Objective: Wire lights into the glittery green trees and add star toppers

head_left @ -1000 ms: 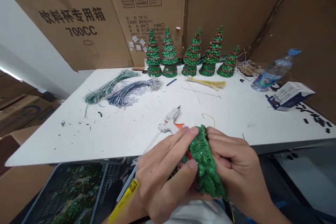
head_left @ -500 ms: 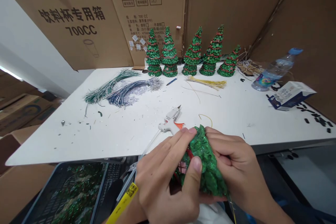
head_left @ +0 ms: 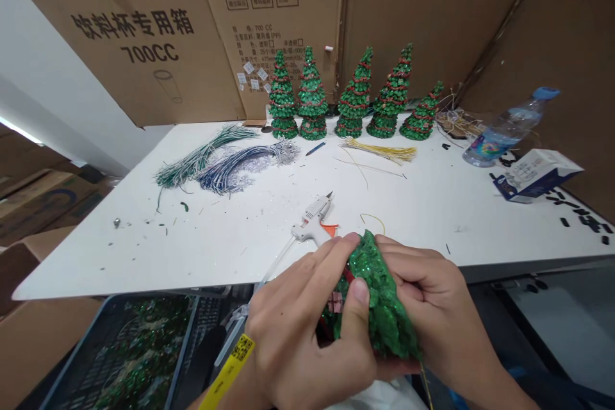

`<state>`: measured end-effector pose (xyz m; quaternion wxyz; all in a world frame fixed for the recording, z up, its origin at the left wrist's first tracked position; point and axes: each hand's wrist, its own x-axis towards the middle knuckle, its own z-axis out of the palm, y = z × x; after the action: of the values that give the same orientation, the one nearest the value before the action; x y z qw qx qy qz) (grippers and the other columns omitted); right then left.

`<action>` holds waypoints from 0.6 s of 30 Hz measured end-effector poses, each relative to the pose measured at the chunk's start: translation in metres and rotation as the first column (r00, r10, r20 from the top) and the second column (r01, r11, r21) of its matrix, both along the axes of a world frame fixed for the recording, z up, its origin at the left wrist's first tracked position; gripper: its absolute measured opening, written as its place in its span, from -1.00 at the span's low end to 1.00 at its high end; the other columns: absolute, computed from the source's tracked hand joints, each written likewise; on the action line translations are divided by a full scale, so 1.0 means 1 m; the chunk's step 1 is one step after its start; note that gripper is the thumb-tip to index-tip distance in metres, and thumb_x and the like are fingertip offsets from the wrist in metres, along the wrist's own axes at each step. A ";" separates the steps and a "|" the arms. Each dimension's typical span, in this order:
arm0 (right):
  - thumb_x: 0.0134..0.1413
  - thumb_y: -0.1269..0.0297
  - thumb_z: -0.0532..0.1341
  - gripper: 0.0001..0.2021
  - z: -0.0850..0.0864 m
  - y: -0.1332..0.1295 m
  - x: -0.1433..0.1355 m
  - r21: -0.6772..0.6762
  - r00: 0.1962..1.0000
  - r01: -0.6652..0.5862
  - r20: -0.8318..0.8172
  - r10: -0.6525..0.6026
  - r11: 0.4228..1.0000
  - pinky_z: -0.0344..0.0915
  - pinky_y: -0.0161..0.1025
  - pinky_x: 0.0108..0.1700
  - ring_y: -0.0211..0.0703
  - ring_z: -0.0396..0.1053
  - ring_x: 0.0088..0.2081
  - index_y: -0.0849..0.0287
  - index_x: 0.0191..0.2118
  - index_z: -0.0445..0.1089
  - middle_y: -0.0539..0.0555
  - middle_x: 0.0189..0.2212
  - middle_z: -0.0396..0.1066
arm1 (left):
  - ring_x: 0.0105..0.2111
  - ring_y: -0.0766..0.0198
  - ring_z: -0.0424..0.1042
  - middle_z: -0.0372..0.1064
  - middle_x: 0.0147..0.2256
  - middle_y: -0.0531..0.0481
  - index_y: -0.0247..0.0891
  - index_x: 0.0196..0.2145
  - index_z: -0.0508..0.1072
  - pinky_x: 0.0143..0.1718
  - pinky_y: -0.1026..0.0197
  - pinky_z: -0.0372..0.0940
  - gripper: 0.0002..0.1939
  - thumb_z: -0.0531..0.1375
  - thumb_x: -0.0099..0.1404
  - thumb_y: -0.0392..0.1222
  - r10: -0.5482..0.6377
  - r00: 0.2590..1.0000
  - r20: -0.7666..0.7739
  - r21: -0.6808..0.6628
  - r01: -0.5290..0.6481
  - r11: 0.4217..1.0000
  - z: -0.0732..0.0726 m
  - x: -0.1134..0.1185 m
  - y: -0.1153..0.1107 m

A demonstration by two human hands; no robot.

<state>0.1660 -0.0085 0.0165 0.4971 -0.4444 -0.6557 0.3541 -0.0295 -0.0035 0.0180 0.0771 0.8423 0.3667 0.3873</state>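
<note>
Between my two hands is a glittery green miniature Christmas tree (head_left: 382, 301), tilted, with a red strand and a small pink piece on its left side. My left hand (head_left: 312, 327) wraps its left side, the thumb pressed on the green surface. From the right, my right hand (head_left: 427, 295) grips the tree with curled fingers. A thin yellowish wire (head_left: 425, 381) hangs below it by my right wrist. Just beyond my left hand, a white glue gun (head_left: 312, 218) with an orange trigger lies on the table. My fingers hide much of the tree.
Several finished trees (head_left: 313, 99) stand along the back against cardboard boxes (head_left: 158, 83). Bundles of green wires (head_left: 206, 154), blue wires (head_left: 235, 166) and yellow wires (head_left: 379, 151) lie on the white table (head_left: 192, 243). A bottle (head_left: 509, 131) and carton (head_left: 535, 176) stand right. A crate (head_left: 108, 307) sits lower left.
Both hands keep their hold on the tree, which has turned very slightly. The whole view has shifted a little; the things on the table stay where they were.
</note>
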 end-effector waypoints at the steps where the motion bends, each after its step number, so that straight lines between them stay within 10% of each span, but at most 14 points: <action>1: 0.38 0.45 0.17 -0.58 -0.002 0.000 0.000 -0.012 1.000 0.003 -0.001 -0.003 1.000 0.16 -0.21 -0.38 -0.22 0.07 -0.46 0.08 -0.51 0.04 -0.09 -0.57 0.04 | 0.05 0.03 0.75 0.69 0.14 -0.15 -0.21 0.34 0.44 0.12 0.16 0.65 -0.44 0.35 0.44 -0.16 0.015 1.000 0.020 0.008 -0.015 1.000 -0.001 0.003 0.001; 8: 0.40 0.44 0.17 -0.58 -0.006 0.001 -0.003 -0.042 0.999 0.037 -0.011 -0.037 0.998 0.20 -0.25 -0.39 -0.22 0.09 -0.46 0.07 -0.52 0.09 -0.09 -0.56 0.09 | 0.07 -0.05 0.74 0.70 0.11 -0.28 -0.16 0.09 0.49 0.11 0.11 0.65 -0.49 0.49 0.34 0.10 -0.112 0.994 -0.014 0.292 0.111 0.950 0.001 0.003 0.013; 18: 0.35 0.43 0.20 -0.56 0.019 -0.001 0.009 0.063 0.962 0.081 0.256 -0.095 0.995 0.05 -0.32 -0.52 -0.34 0.10 -0.56 0.09 -0.54 0.04 -0.13 -0.61 0.11 | 0.10 -0.20 0.72 0.65 0.11 -0.52 -0.30 0.17 0.43 0.08 0.00 0.69 -0.06 0.72 -0.04 0.06 -0.293 0.921 0.257 0.289 0.216 0.933 -0.019 0.005 0.026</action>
<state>0.1754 -0.0096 0.0353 0.4340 -0.5025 -0.7034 0.2538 -0.0246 0.0230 -0.0007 0.0721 0.8183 0.1848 0.5394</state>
